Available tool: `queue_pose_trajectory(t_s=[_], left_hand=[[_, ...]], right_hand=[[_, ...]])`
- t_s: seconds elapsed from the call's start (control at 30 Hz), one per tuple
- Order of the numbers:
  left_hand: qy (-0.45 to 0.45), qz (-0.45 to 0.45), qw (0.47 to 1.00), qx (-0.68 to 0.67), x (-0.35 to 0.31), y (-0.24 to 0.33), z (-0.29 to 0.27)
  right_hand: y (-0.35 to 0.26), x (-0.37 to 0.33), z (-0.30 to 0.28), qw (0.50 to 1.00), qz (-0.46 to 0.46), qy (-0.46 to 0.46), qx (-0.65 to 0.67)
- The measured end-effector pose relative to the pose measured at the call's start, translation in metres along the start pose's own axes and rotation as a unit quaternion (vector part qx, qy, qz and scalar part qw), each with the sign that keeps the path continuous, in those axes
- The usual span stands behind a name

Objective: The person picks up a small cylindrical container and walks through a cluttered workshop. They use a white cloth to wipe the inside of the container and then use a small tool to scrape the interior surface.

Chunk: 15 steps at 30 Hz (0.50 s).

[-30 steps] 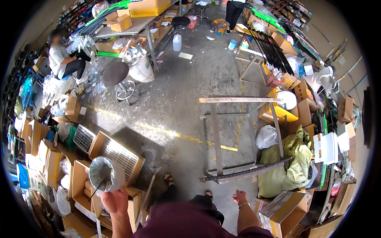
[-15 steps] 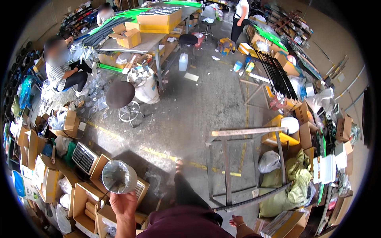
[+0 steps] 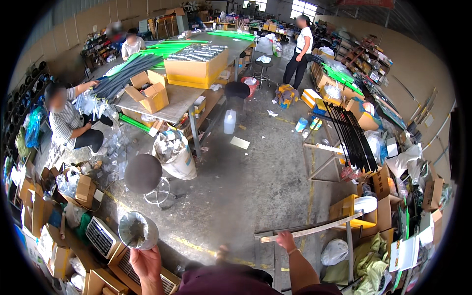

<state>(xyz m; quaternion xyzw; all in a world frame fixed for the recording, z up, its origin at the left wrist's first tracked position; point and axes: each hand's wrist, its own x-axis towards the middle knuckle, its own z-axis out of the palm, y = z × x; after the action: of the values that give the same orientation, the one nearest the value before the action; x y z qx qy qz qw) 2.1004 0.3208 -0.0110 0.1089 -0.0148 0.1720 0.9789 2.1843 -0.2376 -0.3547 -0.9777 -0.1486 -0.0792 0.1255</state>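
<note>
The lined bucket is held up off the floor at the person's left, its mouth toward the camera — a clear bag lines it, and a thin dark stick or wire shows inside. The left hand has its grip closed on the near lower side, with the fingers mostly hidden. The right hand overlaps the bar of the metal stand; whether it touches the bar or passes above it, and how far that grip is spread, I cannot tell.

The step in hand looks like carrying, one foot (blurred) being forward. The next move seems to call for a steady left grip, the bucket kept level, and care beside the stand.

Ahead on the left are the round stool and the white bin of scraps; beyond them the work surface bears cartons. A seated co-worker is at far left — another person stands further up the aisle, past the black rods.
</note>
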Motion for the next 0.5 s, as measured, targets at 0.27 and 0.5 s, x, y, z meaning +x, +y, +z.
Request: queue_pose_trajectory(t_s=[0.27, 0.5], left_hand=[[0.052, -0.014, 0.997, 0.054, 0.121, -0.069, 0.014], [0.005, -0.116, 0.993, 0.033, 0.276, -0.156, 0.03]], right_hand=[[-0.088, 0.24, -0.091, 0.782, 0.322, -0.118, 0.521], [0.008, 0.309, -0.061, 0.849, 0.207, -0.064, 0.482]])
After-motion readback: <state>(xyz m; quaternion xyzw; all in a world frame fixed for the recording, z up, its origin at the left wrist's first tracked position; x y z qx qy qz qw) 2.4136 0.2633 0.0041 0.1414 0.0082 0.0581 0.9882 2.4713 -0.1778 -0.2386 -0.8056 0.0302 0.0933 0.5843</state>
